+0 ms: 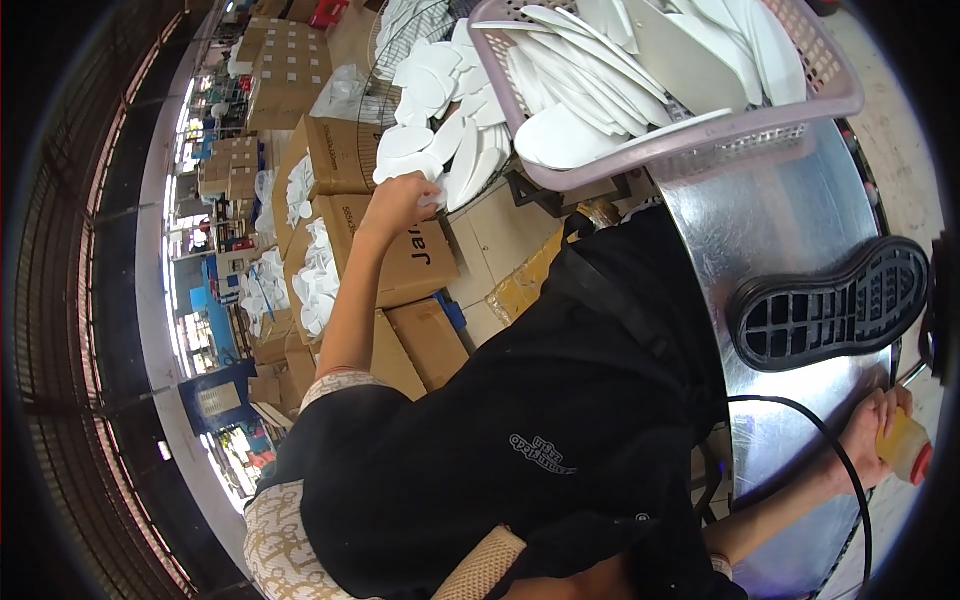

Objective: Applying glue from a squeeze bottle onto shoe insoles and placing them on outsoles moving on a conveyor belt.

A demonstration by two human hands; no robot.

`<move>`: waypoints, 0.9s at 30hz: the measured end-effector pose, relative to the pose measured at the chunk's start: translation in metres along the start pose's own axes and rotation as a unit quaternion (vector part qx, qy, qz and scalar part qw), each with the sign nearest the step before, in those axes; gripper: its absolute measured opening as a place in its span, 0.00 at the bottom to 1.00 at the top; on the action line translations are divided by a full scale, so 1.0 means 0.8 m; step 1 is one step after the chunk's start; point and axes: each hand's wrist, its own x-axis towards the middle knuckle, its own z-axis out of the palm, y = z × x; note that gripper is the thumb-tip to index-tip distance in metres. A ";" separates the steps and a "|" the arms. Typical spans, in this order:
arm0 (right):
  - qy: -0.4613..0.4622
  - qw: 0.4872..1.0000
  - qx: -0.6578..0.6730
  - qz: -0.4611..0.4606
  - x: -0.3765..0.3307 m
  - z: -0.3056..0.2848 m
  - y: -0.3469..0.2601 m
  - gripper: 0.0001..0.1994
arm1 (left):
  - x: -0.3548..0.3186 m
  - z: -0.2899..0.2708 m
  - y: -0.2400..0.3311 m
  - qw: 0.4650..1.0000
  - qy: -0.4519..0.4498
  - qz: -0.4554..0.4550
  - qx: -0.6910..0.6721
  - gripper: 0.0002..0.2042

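My left hand (402,207) is closed, its fingertips pinching the edge of a white insole-shaped piece (436,196) beside a heap of similar flat white pieces (430,85). My fingers partly hide what they grip. At the lower right, my right hand (862,438) wraps round a small yellowish bottle with a red cap (905,446), tilted with the cap pointing down and right. A black shoe sole (828,305) with a gridded, hollowed face lies on the shiny metal table (780,430), just beyond my right hand.
A pale lilac plastic basket (690,135), full of white insole-shaped pieces, stands at the far end of the table. Cardboard boxes (415,262) sit below the heap on the left. A black cable (800,408) crosses the table close to my right forearm.
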 end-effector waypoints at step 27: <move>0.033 0.934 -0.243 -0.259 -0.030 0.043 -0.009 0.16 | 0.114 -0.172 0.584 0.784 0.302 0.487 -0.238 0.13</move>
